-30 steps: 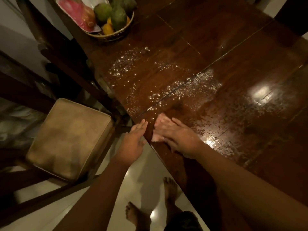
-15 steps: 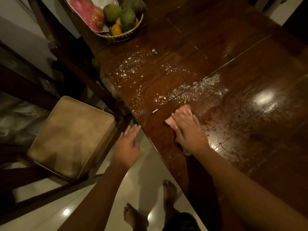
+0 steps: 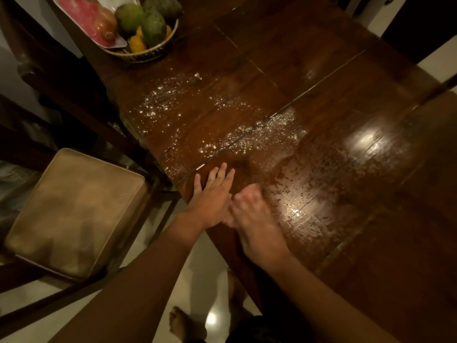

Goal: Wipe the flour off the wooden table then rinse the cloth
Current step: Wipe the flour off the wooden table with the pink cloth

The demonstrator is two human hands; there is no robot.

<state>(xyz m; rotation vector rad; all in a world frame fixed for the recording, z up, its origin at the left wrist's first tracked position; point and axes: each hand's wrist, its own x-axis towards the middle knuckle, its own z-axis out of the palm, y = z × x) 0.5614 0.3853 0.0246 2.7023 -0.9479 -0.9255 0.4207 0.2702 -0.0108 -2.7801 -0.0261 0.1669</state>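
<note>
Left of the flour (image 3: 222,125), past the wooden table (image 3: 321,53) edge, nothing but a chair cushion (image 3: 74,211) and floor tiles (image 3: 202,261), so any sloppy sweep that way = powder on the seat or down by the bare feet (image 3: 183,323). Just below the flour, left hand (image 3: 212,194) flat at the edge, fingers straight and slightly spread, holding nothing, probably meant as a catcher; easy to overshoot though. Touching it on the right, right hand (image 3: 257,219), all motion blur, so can't tell whether curled round anything. No cloth in sight either, likely tucked under that hand, just a guess. Right of the flour, smeary wet-looking patch (image 3: 321,184): real risk of paste packed into the plank seam (image 3: 333,79) from dragging a damp rag over dry powder. Materials, same direction: chair cushion square, tan, padded, faintly shiny; round woven basket (image 3: 148,54) of green and yellow fruit up and left of the flour; flour itself as white specks and small clumps in two loose bands; tabletop dark, glossy, planked, with lamp glare (image 3: 366,139) well right of the flour.
</note>
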